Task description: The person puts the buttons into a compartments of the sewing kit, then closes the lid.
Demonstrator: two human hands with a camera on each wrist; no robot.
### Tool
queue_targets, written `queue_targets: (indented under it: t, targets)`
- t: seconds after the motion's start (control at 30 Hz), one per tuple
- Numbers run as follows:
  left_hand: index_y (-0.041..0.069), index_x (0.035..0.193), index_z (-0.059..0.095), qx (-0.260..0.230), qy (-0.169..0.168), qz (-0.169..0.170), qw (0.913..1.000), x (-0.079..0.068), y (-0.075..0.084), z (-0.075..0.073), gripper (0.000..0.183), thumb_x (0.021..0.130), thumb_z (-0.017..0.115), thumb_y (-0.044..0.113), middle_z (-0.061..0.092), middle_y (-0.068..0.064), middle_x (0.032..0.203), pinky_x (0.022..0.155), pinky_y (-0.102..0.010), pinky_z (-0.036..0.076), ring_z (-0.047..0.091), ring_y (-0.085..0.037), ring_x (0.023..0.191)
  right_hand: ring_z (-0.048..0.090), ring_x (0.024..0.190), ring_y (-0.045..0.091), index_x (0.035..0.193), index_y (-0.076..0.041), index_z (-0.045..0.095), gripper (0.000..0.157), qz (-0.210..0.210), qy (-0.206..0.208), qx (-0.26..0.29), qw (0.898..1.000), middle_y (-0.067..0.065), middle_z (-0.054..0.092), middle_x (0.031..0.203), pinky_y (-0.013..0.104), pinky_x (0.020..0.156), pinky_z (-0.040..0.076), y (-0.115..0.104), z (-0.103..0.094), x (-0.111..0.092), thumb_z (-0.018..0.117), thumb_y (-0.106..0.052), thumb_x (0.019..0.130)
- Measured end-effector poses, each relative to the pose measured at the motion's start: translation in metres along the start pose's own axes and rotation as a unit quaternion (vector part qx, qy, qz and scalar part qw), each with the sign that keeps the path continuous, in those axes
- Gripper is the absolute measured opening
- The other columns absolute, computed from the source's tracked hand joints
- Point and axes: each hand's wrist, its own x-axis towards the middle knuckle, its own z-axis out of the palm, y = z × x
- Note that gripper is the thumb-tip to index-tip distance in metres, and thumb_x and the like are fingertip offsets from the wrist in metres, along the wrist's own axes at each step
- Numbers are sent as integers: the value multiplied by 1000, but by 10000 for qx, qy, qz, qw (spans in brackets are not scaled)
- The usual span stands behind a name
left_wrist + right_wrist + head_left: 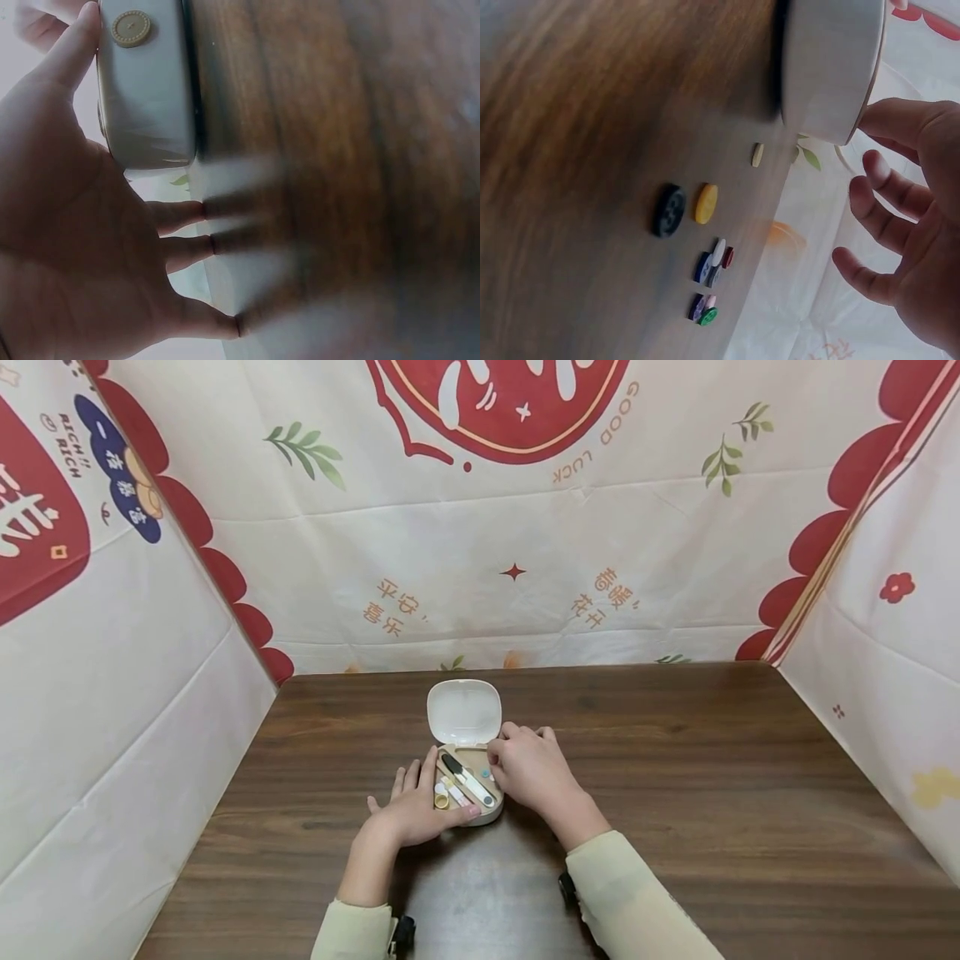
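An open sewing box with a white lid raised at the back sits on the table. Inside lie a white tool with a black end, a gold cylindrical piece, a pale tube and a small light blue button. My left hand rests against the box's left side, thumb on the front rim, other fingers spread straight. Over the right compartment is my right hand, fingers bent; its fingertips are hidden, so I cannot tell whether they pinch anything. A round gold clasp marks the box front.
In the right wrist view, several loose buttons lie on the wooden table beside the box: a black button, a yellow button, a green button and others. White printed cloth walls the table at the back and both sides.
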Motion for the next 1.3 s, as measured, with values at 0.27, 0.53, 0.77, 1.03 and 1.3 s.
queue_targets:
  t: [0.27,0.53,0.77,1.03,1.3]
  targets:
    - [30,173,3,16,-9,-18,10000,1,1,0,123,84,68,82,19,-17,179,115,-90,5,11,-44,167,62,96,22,86,-26,77,10,44,-241,10,9997,-2,64,100,58,94,48,1,-2,1,76,-21,95]
    - [29,173,3,30,-13,24,10000,3,-1,2,123,83,69,81,18,-17,179,116,-90,4,10,-43,167,62,105,25,87,-26,78,8,48,55,161,9998,-1,68,107,61,101,48,5,-8,-4,76,-20,92]
    - [29,173,4,29,26,-8,10000,3,-2,2,124,83,69,82,19,-17,178,115,-91,6,12,-44,167,55,142,37,90,-26,80,6,128,241,285,9992,7,68,142,79,120,28,7,-17,-13,78,-21,92]
    - [31,173,5,-80,68,71,9999,0,-2,1,124,81,70,83,20,-18,178,114,-91,3,12,-44,167,44,153,44,85,-27,78,9,583,111,630,9962,13,59,156,89,116,15,12,-27,-33,83,-23,90]
    - [31,173,4,-108,29,41,9999,-1,0,0,123,82,71,81,19,-18,178,115,-91,3,10,-44,167,41,154,47,85,-28,77,11,754,-185,847,9934,15,56,159,92,113,15,16,-38,-54,84,-23,90]
